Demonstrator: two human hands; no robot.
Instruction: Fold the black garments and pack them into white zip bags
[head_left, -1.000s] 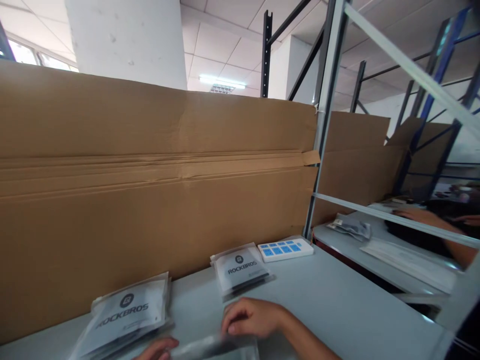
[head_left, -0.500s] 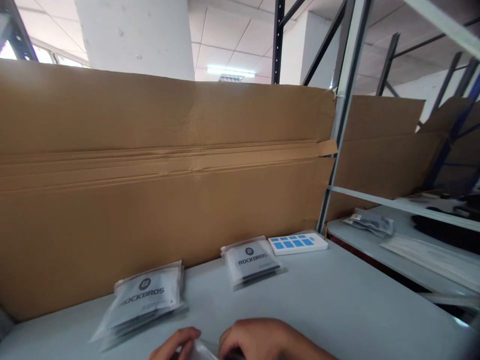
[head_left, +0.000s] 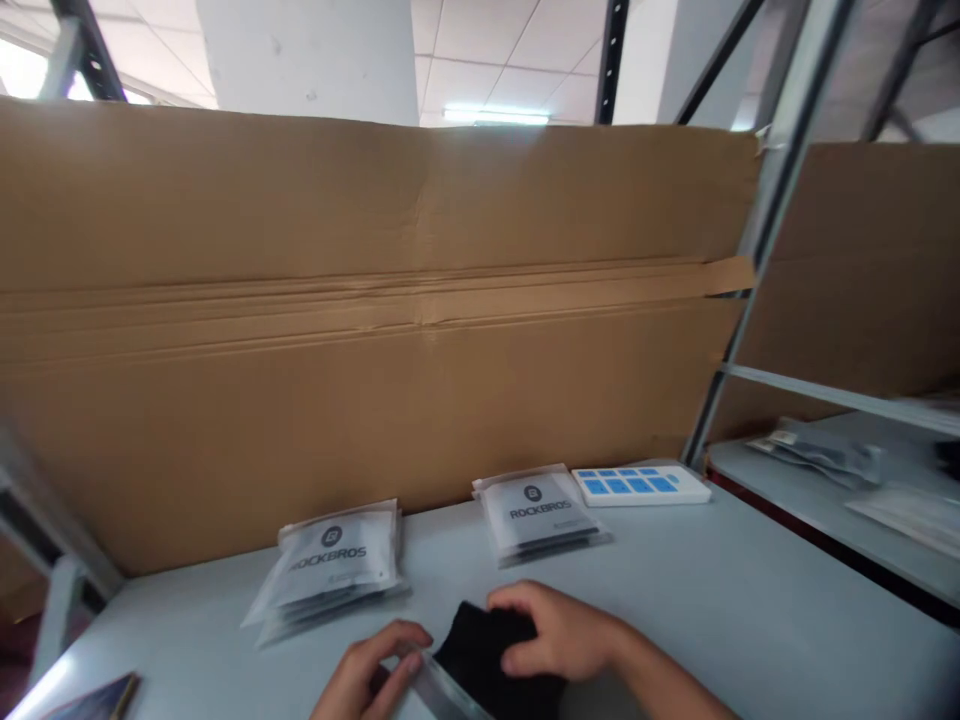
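The power strip (head_left: 690,488), white with blue sockets, lies on the grey table (head_left: 675,580) and serves as the landmark here. Nearer the person than the power strip, and to its left, is a piece of black fabric (head_left: 474,650). The right hand (head_left: 559,635) grasps it, thumb on top and fingers curled over its far edge. The left hand (head_left: 375,665), farther left of the power strip, pinches the edge of some clear plastic (head_left: 450,695) between thumb and fingers; this runs along the fabric's near left side, and whether the fabric is partly inside it I cannot tell. Just left of the power strip lies a ROCKBROS bag stack (head_left: 540,520). A second ROCKBROS stack (head_left: 337,570) lies farther left and a little nearer the person. Behind the power strip stands a tall cardboard panel (head_left: 375,230), and to its right rises a metal post (head_left: 784,170). Beyond that post, farther right of the power strip, clear packets (head_left: 825,455) lie on another table (head_left: 817,515)
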